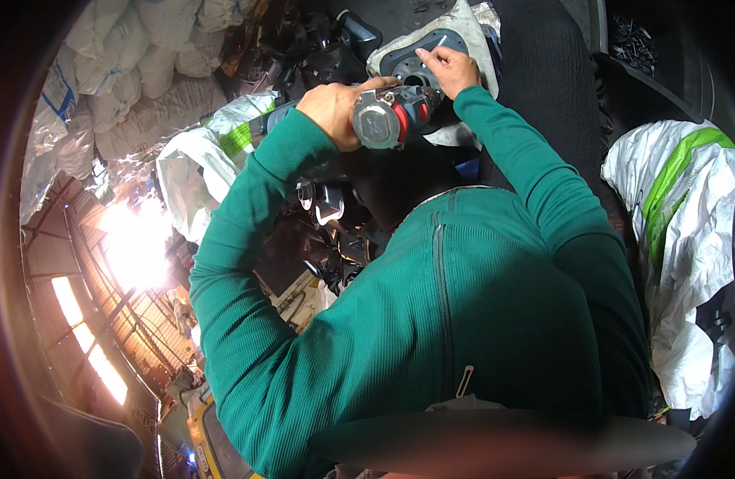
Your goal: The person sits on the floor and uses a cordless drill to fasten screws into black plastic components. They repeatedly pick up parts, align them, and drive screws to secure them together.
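One bare left hand (333, 112) grips the round-ended grey-and-red power drill (378, 123); the bare right hand (455, 72), grip unclear, crowds the right edge of a rounded dark-grey plate (406, 57).

Power drill (395, 120): glossy plastic
Grey plate (399, 61): smooth, possibly moulded plastic
Jacket (495, 279): ribbed cloth
White-green sack (687, 215): crinkled plastic

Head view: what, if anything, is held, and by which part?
The left hand grips a grey-red cylindrical power tool beside its round end; whether the right hand holds anything cannot be told.
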A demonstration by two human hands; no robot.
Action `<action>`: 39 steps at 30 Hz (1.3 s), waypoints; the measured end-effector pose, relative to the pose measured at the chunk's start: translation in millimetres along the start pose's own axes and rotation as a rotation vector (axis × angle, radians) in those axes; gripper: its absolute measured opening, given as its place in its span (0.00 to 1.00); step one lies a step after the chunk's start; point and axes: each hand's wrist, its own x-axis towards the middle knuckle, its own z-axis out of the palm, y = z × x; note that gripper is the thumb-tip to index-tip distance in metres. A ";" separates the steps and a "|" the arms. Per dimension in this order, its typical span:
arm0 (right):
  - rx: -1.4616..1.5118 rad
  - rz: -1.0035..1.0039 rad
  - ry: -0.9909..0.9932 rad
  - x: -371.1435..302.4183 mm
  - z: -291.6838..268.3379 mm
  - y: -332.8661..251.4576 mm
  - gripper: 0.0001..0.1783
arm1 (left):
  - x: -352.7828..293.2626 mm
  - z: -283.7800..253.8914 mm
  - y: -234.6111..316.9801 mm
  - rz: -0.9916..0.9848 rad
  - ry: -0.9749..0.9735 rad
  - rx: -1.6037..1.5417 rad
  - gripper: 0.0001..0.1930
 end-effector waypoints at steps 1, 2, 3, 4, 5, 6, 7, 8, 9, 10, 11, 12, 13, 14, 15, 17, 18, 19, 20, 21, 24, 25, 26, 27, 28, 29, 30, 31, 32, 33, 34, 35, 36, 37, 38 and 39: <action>-0.016 -0.011 0.003 0.6 0.5 1.7 0.26 | -0.1 0.0 1.2 0.012 0.003 -0.003 0.39; -0.033 -0.021 0.006 1.1 1.0 3.5 0.26 | -0.2 0.4 0.9 0.001 0.000 -0.001 0.39; -0.037 -0.022 0.007 1.9 1.3 5.2 0.26 | -0.4 1.3 0.1 -0.010 -0.003 0.000 0.39; -0.045 -0.023 0.006 1.7 0.8 4.6 0.26 | -0.9 1.6 0.4 -0.021 -0.006 -0.001 0.38; -0.053 -0.023 0.006 1.3 0.3 4.0 0.26 | -1.9 -0.3 2.4 -0.039 -0.009 -0.010 0.38; -0.058 -0.013 -0.001 0.3 -0.1 3.4 0.27 | -3.1 -4.7 6.7 -0.056 -0.014 -0.018 0.38; -0.063 -0.005 -0.007 -0.2 -0.4 2.6 0.27 | -3.5 -7.4 9.0 -0.073 -0.016 -0.025 0.38; -0.068 0.003 -0.013 -0.3 -0.6 1.7 0.27 | -3.6 -4.5 6.9 -0.048 -0.001 -0.026 0.38; -0.062 -0.003 -0.017 0.3 -0.5 0.6 0.27 | -3.7 1.2 2.9 -0.024 0.014 -0.027 0.38; -0.058 -0.005 -0.020 0.5 -0.3 1.5 0.27 | -2.5 2.7 2.9 0.004 0.026 -0.031 0.38; -0.054 -0.008 -0.023 0.7 -0.3 2.4 0.27 | -2.0 2.3 4.9 -0.033 0.010 -0.036 0.37; -0.063 -0.009 -0.016 1.3 -0.4 3.3 0.27 | -1.6 0.4 9.6 -0.070 -0.006 -0.041 0.37; -0.071 -0.013 -0.011 2.9 0.1 3.8 0.27 | -1.8 -2.7 13.6 -0.110 -0.020 -0.045 0.37; -0.078 -0.017 -0.006 3.7 0.6 4.3 0.27 | -2.4 -4.2 14.4 -0.103 -0.014 -0.051 0.36; -0.077 -0.023 0.003 3.2 1.0 4.9 0.27 | -3.1 -5.5 14.9 -0.096 -0.008 -0.058 0.36; -0.076 -0.035 0.019 1.5 1.0 5.4 0.27 | -4.2 -5.1 14.2 -0.090 0.005 -0.061 0.36; -0.081 -0.031 0.011 1.9 1.3 5.2 0.27 | -4.6 -4.2 12.4 -0.088 0.012 -0.057 0.36; -0.086 -0.026 0.005 2.4 1.7 5.3 0.26 | -4.9 -2.9 10.4 -0.087 0.017 -0.052 0.36; -0.090 -0.020 -0.002 2.6 1.9 5.2 0.26 | -5.2 -1.0 7.7 -0.076 0.025 -0.067 0.36; -0.080 -0.014 -0.004 1.7 1.8 5.3 0.26 | -5.8 1.4 4.7 -0.066 0.032 -0.081 0.36; -0.064 0.000 -0.012 1.0 0.7 2.9 0.26 | -5.9 6.3 1.9 -0.038 0.050 -0.064 0.37; -0.071 0.005 -0.015 1.3 0.9 2.8 0.26 | -4.5 7.3 2.1 -0.025 0.055 -0.052 0.37; -0.078 0.010 -0.020 1.3 0.6 2.7 0.26 | -3.8 6.7 3.9 -0.044 0.049 -0.051 0.37; -0.058 0.011 -0.017 0.9 -0.5 2.7 0.26 | -3.9 4.5 7.8 -0.063 0.043 -0.051 0.37; -0.035 0.010 -0.016 1.3 -0.6 2.3 0.26 | -5.5 2.7 11.0 -0.085 0.037 -0.048 0.38; -0.013 0.008 -0.015 1.0 -0.6 1.1 0.26 | -9.0 3.1 10.9 -0.054 0.050 -0.051 0.37; -0.025 0.006 -0.018 0.6 0.3 1.0 0.26 | -14.2 3.8 9.4 -0.023 0.064 -0.054 0.37; -0.038 0.002 -0.017 1.9 0.9 1.8 0.25 | -17.8 2.5 9.8 0.010 0.079 -0.054 0.37; -0.051 -0.002 -0.017 2.7 1.1 2.7 0.25 | -23.6 1.2 13.4 -0.009 0.100 -0.101 0.37; -0.046 0.029 -0.005 2.2 0.7 3.8 0.25 | -32.1 -0.7 20.4 -0.030 0.123 -0.149 0.37; -0.042 0.060 0.008 1.3 0.5 4.3 0.24 | -39.8 -0.4 25.8 -0.047 0.146 -0.198 0.37; -0.037 0.087 0.017 1.1 1.0 3.7 0.24 | -48.1 1.0 30.7 -0.019 0.146 -0.155 0.37; -0.064 0.127 0.082 0.7 -1.0 4.2 0.25 | -57.9 5.7 39.1 -0.082 0.133 -0.259 0.37; -0.092 0.164 0.149 2.4 -3.7 9.0 0.26 | -66.7 13.8 46.7 -0.142 0.124 -0.363 0.36; 0.109 0.235 0.123 6.1 -7.6 3.7 0.30 | -76.5 30.8 52.1 -0.147 0.169 -0.423 0.37; 0.145 0.422 0.025 3.2 -20.1 1.7 0.32 | -84.1 48.0 55.7 -0.149 0.179 -0.433 0.42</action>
